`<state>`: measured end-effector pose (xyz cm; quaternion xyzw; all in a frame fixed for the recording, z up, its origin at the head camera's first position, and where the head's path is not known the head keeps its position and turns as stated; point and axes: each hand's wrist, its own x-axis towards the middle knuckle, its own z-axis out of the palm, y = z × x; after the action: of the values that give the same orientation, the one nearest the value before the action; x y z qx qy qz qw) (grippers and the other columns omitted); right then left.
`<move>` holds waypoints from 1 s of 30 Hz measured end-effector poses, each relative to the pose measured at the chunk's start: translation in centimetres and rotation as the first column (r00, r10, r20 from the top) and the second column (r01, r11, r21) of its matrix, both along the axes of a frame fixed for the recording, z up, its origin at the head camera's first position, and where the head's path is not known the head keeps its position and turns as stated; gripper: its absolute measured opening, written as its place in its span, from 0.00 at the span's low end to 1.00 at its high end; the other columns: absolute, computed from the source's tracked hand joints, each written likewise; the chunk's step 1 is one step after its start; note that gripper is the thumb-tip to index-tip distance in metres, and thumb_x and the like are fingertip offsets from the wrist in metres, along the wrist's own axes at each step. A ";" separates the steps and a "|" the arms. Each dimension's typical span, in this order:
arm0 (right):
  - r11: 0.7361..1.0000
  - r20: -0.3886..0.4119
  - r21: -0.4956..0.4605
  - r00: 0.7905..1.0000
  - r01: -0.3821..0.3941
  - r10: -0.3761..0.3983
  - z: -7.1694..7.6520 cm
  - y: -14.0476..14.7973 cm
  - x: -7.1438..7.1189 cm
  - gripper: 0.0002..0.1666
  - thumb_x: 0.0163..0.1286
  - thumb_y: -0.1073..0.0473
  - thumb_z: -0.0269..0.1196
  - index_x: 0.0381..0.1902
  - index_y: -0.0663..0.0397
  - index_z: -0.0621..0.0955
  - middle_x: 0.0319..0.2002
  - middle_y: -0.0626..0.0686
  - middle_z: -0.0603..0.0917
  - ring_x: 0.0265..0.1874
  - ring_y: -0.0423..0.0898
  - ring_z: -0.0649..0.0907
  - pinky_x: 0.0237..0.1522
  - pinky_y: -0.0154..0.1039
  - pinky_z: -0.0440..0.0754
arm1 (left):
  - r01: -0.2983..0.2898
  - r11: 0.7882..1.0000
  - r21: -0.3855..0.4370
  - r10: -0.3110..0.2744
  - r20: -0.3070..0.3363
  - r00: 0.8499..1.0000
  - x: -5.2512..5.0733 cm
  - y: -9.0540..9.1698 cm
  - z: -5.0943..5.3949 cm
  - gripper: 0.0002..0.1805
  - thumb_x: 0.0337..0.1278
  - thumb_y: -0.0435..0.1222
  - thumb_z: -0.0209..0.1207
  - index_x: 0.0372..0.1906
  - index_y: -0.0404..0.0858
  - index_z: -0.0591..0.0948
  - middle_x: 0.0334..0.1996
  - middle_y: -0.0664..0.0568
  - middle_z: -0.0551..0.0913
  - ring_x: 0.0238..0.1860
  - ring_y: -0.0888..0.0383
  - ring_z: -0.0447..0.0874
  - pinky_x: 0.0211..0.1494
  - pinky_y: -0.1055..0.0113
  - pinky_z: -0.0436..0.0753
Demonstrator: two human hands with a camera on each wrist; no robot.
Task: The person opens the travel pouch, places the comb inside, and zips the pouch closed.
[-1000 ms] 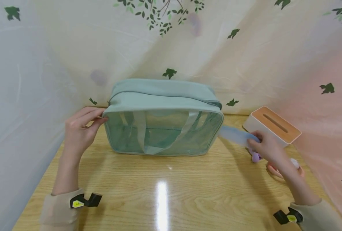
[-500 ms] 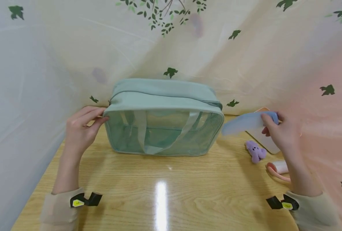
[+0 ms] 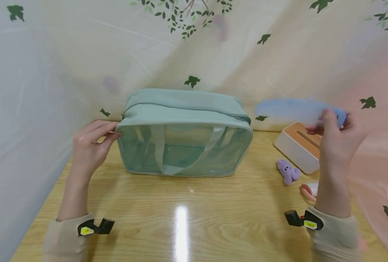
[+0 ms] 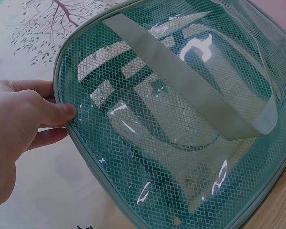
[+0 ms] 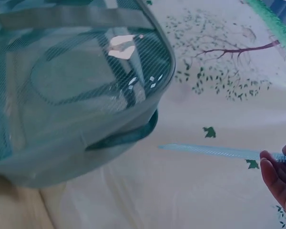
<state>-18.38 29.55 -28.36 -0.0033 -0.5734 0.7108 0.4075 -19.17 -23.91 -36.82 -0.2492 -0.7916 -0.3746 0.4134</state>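
A mint-green bag [image 3: 180,116] with clear mesh sides stands upright on the wooden table, its strap handle hanging down the front. The left hand [image 3: 92,145] pinches the bag's upper left edge; in the left wrist view the thumb of that hand [image 4: 24,114] lies on the piping of the mesh panel [image 4: 171,114]. Raised to the right of the bag, the right hand [image 3: 339,138] holds a blue comb [image 3: 292,109] by one end, teeth down, its far end pointing left. The right wrist view shows the comb [image 5: 205,150] apart from the bag [image 5: 86,95], fingers [image 5: 276,179] around its end.
Below the comb sits a white box with a wood-toned slotted lid [image 3: 295,145]. A small purple plush toy [image 3: 288,171] lies in front of it, and a pink and white item [image 3: 309,191] is partly behind the right forearm. A patterned cloth [image 3: 167,62] hangs behind the table [image 3: 213,218].
The right hand has lifted the comb up and to the right, from beside the bag's lower right side to above the box. The left hand and the bag have stayed in place.
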 end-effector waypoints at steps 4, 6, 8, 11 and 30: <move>0.987 -0.097 -0.154 0.995 -0.039 0.025 0.8 -1.5 0.1 0.17 0.65 0.68 0.71 0.26 0.67 0.73 0.23 0.55 0.70 0.12 0.50 0.80 0.16 0.37 0.84 | -0.006 1.000 -0.005 0.006 0.002 1.000 0.0 0.0 0.0 0.17 0.45 0.16 0.71 0.45 0.27 0.89 0.39 0.36 0.89 0.45 0.86 0.77 0.50 0.90 0.78; 0.980 -0.138 -0.188 0.990 -0.065 0.039 1.1 -2.4 -0.1 0.14 0.65 0.68 0.71 0.29 0.71 0.75 0.25 0.59 0.75 0.12 0.51 0.80 0.16 0.39 0.84 | -0.003 1.000 -0.002 0.003 0.005 1.000 0.0 0.0 0.0 0.17 0.45 0.16 0.71 0.45 0.27 0.89 0.39 0.36 0.89 0.45 0.86 0.77 0.50 0.90 0.78; 0.975 -0.163 -0.199 0.984 -0.103 0.071 1.2 -3.3 -0.5 0.13 0.66 0.67 0.70 0.34 0.74 0.78 0.28 0.63 0.79 0.12 0.52 0.81 0.16 0.40 0.84 | -0.003 1.000 -0.004 0.003 0.006 1.000 0.0 0.0 0.0 0.16 0.46 0.17 0.71 0.45 0.27 0.89 0.39 0.35 0.89 0.45 0.86 0.77 0.50 0.90 0.78; 0.972 -0.176 -0.160 0.974 -0.171 0.142 1.2 -4.8 -1.1 0.13 0.68 0.66 0.69 0.35 0.75 0.78 0.29 0.64 0.81 0.12 0.52 0.81 0.16 0.40 0.85 | -0.001 1.000 0.000 0.001 0.007 1.000 0.0 -0.1 0.0 0.16 0.47 0.17 0.71 0.44 0.26 0.89 0.39 0.35 0.89 0.46 0.87 0.76 0.50 0.91 0.78; 0.844 0.190 0.000 0.828 -0.537 0.527 0.9 -9.4 -4.8 0.13 0.76 0.57 0.63 0.48 0.64 0.79 0.40 0.56 0.84 0.20 0.44 0.82 0.27 0.31 0.86 | -0.006 1.000 -0.012 0.006 0.012 1.000 -0.2 -0.2 0.1 0.16 0.48 0.18 0.70 0.45 0.27 0.89 0.39 0.36 0.89 0.46 0.88 0.75 0.51 0.91 0.77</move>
<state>-23.22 20.11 -27.51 0.1023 -0.6051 0.7771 0.1393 -19.35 -24.08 -36.75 -0.2471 -0.7971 -0.3699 0.4084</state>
